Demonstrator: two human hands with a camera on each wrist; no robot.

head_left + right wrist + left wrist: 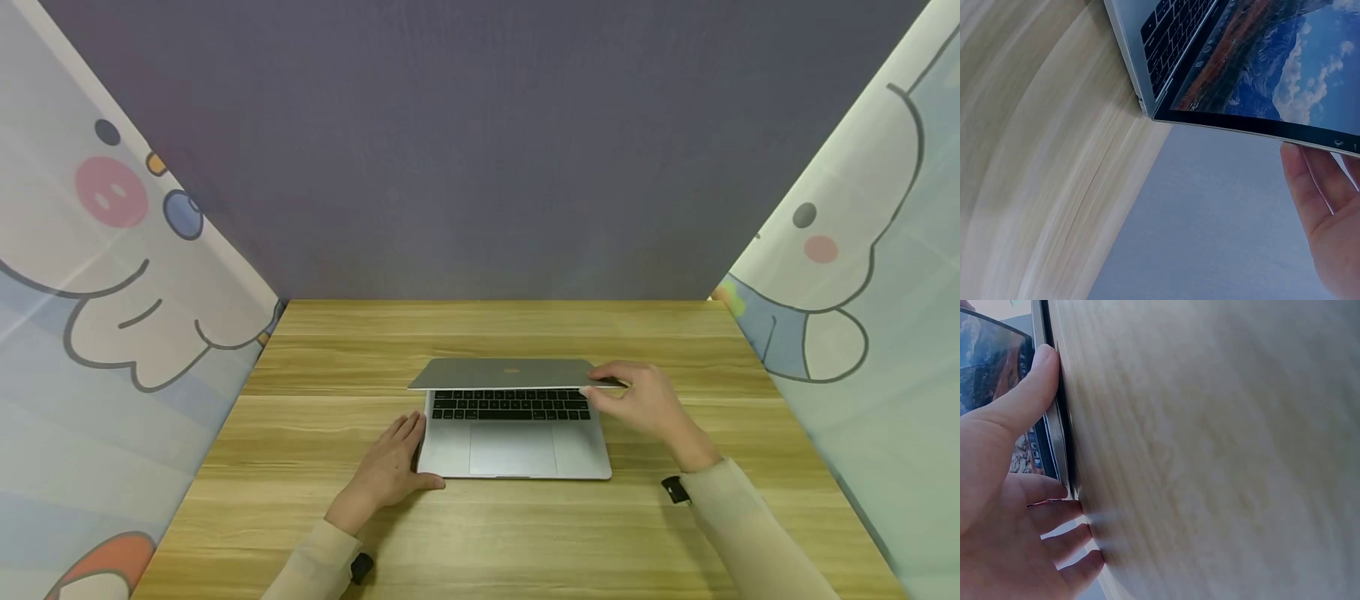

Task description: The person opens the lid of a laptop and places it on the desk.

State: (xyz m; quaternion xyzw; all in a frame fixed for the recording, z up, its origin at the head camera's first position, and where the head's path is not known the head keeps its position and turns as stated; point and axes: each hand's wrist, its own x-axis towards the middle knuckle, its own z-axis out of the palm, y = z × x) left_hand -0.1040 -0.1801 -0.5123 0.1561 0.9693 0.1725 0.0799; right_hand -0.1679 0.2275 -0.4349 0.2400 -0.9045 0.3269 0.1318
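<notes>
A silver laptop lies on the wooden table, its lid partly raised and tilted over the black keyboard. My right hand pinches the lid's right corner, thumb on the underside and fingers on top. From the right wrist view, the lit screen shows a mountain and sky picture. At the laptop's front left corner rests my left hand, fingers extended along the left side and thumb against the front edge. Part of the right hand's grip is cut off in the right wrist view.
The wooden table extends around the laptop on all sides. Behind it rises a dark grey wall. Cartoon-printed curtains close in both the left and the right side.
</notes>
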